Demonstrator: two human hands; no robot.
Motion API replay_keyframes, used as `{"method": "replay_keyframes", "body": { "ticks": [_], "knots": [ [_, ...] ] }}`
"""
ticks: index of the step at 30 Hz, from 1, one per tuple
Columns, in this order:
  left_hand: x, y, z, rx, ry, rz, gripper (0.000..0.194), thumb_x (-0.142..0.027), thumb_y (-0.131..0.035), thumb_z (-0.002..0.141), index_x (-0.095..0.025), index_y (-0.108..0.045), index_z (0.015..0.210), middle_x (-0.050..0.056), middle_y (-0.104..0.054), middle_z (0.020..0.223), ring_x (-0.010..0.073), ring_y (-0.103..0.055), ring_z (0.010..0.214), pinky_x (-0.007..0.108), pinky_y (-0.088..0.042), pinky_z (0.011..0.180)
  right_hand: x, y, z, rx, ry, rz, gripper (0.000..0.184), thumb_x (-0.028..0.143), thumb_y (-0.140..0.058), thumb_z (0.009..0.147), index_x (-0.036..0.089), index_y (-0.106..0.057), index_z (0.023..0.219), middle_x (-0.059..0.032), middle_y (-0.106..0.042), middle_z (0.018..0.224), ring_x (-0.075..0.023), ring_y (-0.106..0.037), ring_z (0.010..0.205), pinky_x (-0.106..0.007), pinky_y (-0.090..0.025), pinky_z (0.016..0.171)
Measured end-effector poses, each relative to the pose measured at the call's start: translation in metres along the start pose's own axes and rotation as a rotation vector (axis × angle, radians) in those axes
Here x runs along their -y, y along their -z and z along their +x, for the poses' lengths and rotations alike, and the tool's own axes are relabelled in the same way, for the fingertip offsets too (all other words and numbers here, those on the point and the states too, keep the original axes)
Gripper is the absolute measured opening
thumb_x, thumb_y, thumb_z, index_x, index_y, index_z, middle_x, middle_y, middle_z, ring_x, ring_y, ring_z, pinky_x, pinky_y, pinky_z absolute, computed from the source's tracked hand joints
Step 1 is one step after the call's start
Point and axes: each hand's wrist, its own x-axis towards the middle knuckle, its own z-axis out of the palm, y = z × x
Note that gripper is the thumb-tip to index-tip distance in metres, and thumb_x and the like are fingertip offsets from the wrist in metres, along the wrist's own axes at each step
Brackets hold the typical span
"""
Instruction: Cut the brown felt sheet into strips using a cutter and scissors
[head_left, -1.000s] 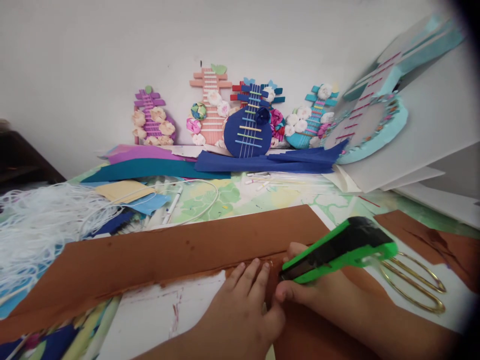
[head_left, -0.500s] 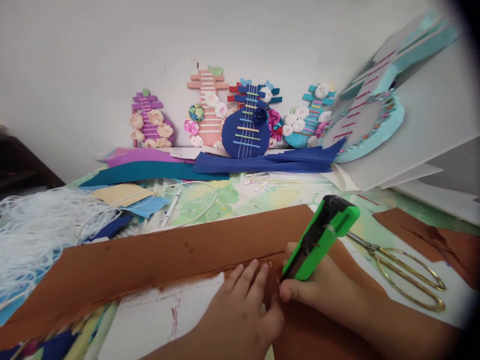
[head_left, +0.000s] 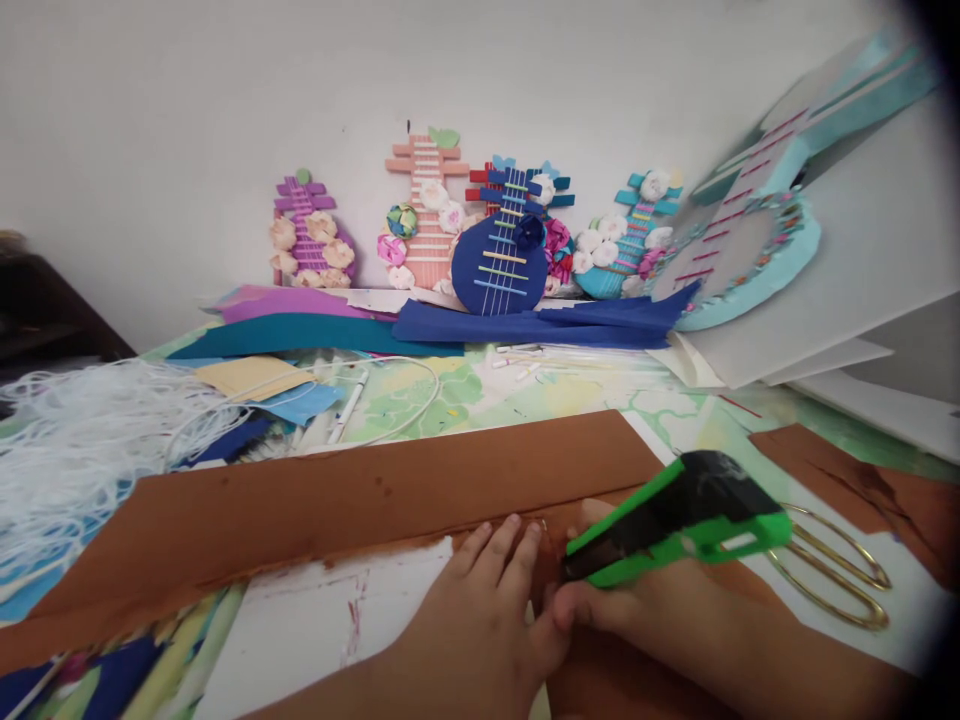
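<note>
My right hand grips a green and black utility knife. The knife leans low to the right, its front end down by my thumb at the brown sheet; the blade tip cannot be made out. Flat beside it lies my left hand, fingers stretched out, pressing on the brown sheet and a white board with reddish marks. The two thumbs are close together. Behind the knife, gold-handled scissors rest on white paper, their blades hidden.
A heap of white cord spreads at the left. Brown scraps lie at the right. Along the wall stand several small paper lutes, one dark blue, behind folded blue paper. A larger light-blue lute leans at right.
The knife first swung up steeper, uncovering the scissors' blades, then tipped back down to the right over them. My left hand has stayed in place on the sheet.
</note>
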Motion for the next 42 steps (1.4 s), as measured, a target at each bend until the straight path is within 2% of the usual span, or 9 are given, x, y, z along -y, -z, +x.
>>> {"method": "replay_keyframes", "body": {
  "ticks": [3,7,13,17,21,24,33,39,42],
  "knots": [
    [0.001,0.003,0.001,0.022,-0.025,-0.021,0.025,-0.022,-0.043,0.083,-0.021,-0.052,0.106,0.013,-0.047,0.118,0.0310,-0.040,0.109,0.045,-0.037,0.083,-0.007,-0.001,0.002,0.004,0.033,0.088,0.026,0.027,-0.065,0.058,0.020,-0.041,0.056,0.0051,-0.044,0.055,-0.0101,-0.043,0.052,-0.020,-0.037,0.048],
    [0.003,0.011,0.004,0.060,-0.082,-0.036,0.022,-0.021,-0.049,0.078,-0.021,-0.053,0.100,0.018,-0.049,0.114,0.0355,-0.043,0.104,0.048,-0.040,0.078,-0.011,-0.002,0.006,-0.025,0.053,0.090,0.026,0.029,-0.064,0.060,0.019,-0.041,0.055,0.0047,-0.044,0.056,-0.0104,-0.044,0.055,-0.021,-0.037,0.050],
    [0.002,0.013,0.005,0.021,-0.093,0.046,0.013,-0.018,-0.050,0.078,-0.017,-0.053,0.090,0.021,-0.052,0.109,0.0348,-0.046,0.101,0.047,-0.043,0.075,-0.011,0.000,0.008,-0.051,0.068,0.103,0.032,0.033,-0.068,0.057,0.019,-0.039,0.056,0.0051,-0.042,0.055,-0.0102,-0.041,0.053,-0.021,-0.036,0.049],
    [0.002,0.014,0.005,0.000,-0.139,0.085,0.022,-0.018,-0.052,0.074,-0.013,-0.051,0.095,0.023,-0.053,0.106,0.0351,-0.048,0.098,0.045,-0.046,0.072,-0.015,0.004,0.009,-0.086,0.107,0.159,0.036,0.043,-0.063,0.061,0.018,-0.037,0.055,0.0045,-0.039,0.055,-0.0098,-0.038,0.052,-0.021,-0.033,0.046],
    [0.003,0.014,0.005,-0.008,-0.142,0.105,0.021,-0.022,-0.051,0.076,-0.014,-0.049,0.095,0.022,-0.055,0.104,0.0344,-0.050,0.096,0.044,-0.047,0.070,-0.014,0.008,0.006,0.018,0.113,0.240,0.041,0.047,-0.065,0.057,0.018,-0.035,0.054,0.0057,-0.034,0.053,-0.0084,-0.034,0.050,-0.020,-0.029,0.043],
    [0.004,0.013,0.005,-0.001,-0.140,0.109,0.024,-0.022,-0.052,0.075,-0.014,-0.048,0.097,0.021,-0.055,0.104,0.0345,-0.049,0.097,0.044,-0.047,0.070,-0.013,0.009,0.006,0.023,0.113,0.257,0.043,0.046,-0.066,0.056,0.018,-0.033,0.054,0.0063,-0.032,0.052,-0.0076,-0.030,0.048,-0.020,-0.026,0.042],
    [0.004,0.015,0.004,0.010,-0.143,0.061,0.019,-0.022,-0.052,0.073,-0.016,-0.049,0.092,0.022,-0.053,0.106,0.0348,-0.049,0.098,0.045,-0.046,0.071,-0.013,0.004,0.006,0.018,0.106,0.196,0.032,0.036,-0.066,0.059,0.018,-0.039,0.056,0.0057,-0.039,0.054,-0.0081,-0.037,0.051,-0.019,-0.034,0.046],
    [0.003,0.008,0.002,0.028,-0.079,0.010,0.009,-0.022,-0.050,0.078,-0.018,-0.054,0.085,0.017,-0.050,0.113,0.0338,-0.045,0.103,0.046,-0.042,0.076,-0.009,0.001,0.000,0.021,0.145,0.015,0.016,0.028,-0.058,0.066,0.019,-0.045,0.061,0.0038,-0.046,0.055,-0.0094,-0.043,0.050,-0.020,-0.036,0.047],
    [0.003,0.005,0.001,0.046,-0.067,-0.022,0.010,-0.022,-0.048,0.080,-0.019,-0.056,0.086,0.015,-0.047,0.117,0.0328,-0.042,0.106,0.046,-0.040,0.079,-0.008,-0.001,0.000,0.008,0.152,-0.028,0.016,0.029,-0.058,0.066,0.020,-0.045,0.061,0.0031,-0.049,0.056,-0.0103,-0.044,0.050,-0.021,-0.036,0.047]
  ]
}}
